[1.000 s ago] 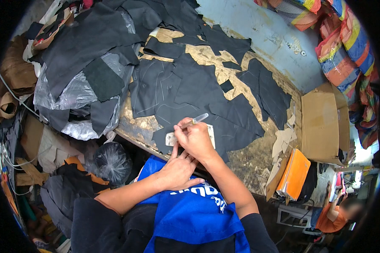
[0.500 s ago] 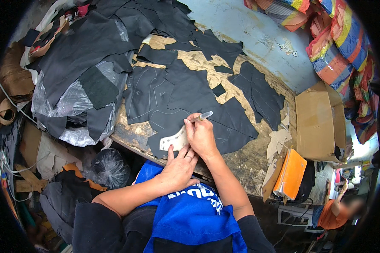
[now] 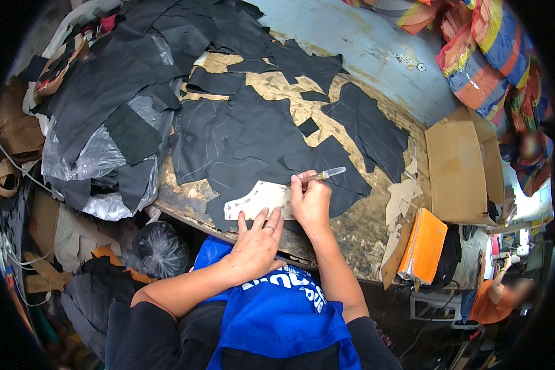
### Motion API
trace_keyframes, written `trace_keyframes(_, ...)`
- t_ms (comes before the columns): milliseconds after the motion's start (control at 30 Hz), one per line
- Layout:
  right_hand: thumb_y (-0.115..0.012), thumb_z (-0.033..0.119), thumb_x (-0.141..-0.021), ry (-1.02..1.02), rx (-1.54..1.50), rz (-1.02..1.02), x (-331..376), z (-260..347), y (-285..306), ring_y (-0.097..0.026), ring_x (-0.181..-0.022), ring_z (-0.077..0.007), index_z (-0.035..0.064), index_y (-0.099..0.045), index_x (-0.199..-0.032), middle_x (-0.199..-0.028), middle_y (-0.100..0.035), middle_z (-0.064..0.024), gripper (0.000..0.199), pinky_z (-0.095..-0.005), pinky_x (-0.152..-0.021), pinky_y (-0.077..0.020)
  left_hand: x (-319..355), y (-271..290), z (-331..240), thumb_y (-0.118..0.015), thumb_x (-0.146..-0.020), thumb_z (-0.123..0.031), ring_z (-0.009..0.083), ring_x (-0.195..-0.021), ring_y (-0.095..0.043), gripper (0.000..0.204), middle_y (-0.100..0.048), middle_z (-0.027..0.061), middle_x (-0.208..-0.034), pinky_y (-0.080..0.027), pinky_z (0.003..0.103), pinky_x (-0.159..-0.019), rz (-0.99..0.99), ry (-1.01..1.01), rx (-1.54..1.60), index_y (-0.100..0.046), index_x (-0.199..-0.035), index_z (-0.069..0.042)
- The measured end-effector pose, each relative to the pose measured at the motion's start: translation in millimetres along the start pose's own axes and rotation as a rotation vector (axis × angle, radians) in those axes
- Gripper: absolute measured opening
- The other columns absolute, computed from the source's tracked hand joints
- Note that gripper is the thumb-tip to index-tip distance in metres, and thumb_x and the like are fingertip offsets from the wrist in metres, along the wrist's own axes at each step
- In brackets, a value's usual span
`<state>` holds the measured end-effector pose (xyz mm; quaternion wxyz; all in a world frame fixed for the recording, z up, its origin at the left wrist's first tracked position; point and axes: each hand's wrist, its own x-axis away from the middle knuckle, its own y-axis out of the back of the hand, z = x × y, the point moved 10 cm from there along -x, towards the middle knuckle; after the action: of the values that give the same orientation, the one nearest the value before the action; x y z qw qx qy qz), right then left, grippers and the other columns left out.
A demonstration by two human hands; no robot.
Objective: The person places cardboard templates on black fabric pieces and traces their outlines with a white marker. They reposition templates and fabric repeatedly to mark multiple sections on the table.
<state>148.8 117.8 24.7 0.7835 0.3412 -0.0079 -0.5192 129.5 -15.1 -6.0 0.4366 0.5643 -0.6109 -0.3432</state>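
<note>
A pale, curved pattern template (image 3: 262,200) lies flat on a black leather piece (image 3: 239,132) near the table's front edge. Spread across the template's lower edge, the fingers of my left hand (image 3: 257,245) press it down; a ring shows on one finger. My right hand (image 3: 310,202) pinches a marking pen (image 3: 324,175) with a clear barrel, its back end pointing to the right. The tip is at the template's right end, partly hidden by my fingers. Thin light lines run over the leather to the left of and above the template.
Black leather scraps and plastic-wrapped material (image 3: 92,148) are heaped at the left. On the right of the worn table (image 3: 357,237) are paper scraps (image 3: 402,200), an orange folder (image 3: 424,246) and a cardboard box (image 3: 459,169). Beyond, at far right, a person in orange (image 3: 488,302) appears.
My right hand has moved right, away from my left fingers, uncovering more of the template. The pen now leans lower, toward the right. My left hand still rests on the template.
</note>
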Motion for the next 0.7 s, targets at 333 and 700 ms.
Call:
trace_keyframes(333, -0.059, 0.005, -0.085, 0.107, 0.049, 0.008, 17, 13, 10, -0.063, -0.054, -0.0256, -0.0041, -0.058, -0.079, -0.06, -0.061, -0.0166, 0.011, -0.0323, -0.052, -0.0465, -2, 0, -2, -0.073, -0.067, -0.048, 0.038, -0.129, -0.032, 0.093, -0.031, 0.0214, -0.143, -0.028, 0.067, -0.097, -0.019, -0.013, -0.072, -0.038, -0.133, 0.008)
trace_keyframes(700, -0.061, 0.009, -0.089, -0.066, -0.327, 0.335, 69, 30, 2, -0.059, -0.065, -0.0088, -0.0028, -0.061, -0.087, -0.074, -0.062, -0.0041, 0.012, -0.0238, -0.057, -0.0474, -30, 31, 74, -0.047, -0.093, -0.035, 0.0428, -0.098, -0.059, 0.051, -0.06, 0.0275, -0.11, -0.045, 0.044, -0.088, 0.009, 0.054, 0.546, -0.047, -0.128, 0.002)
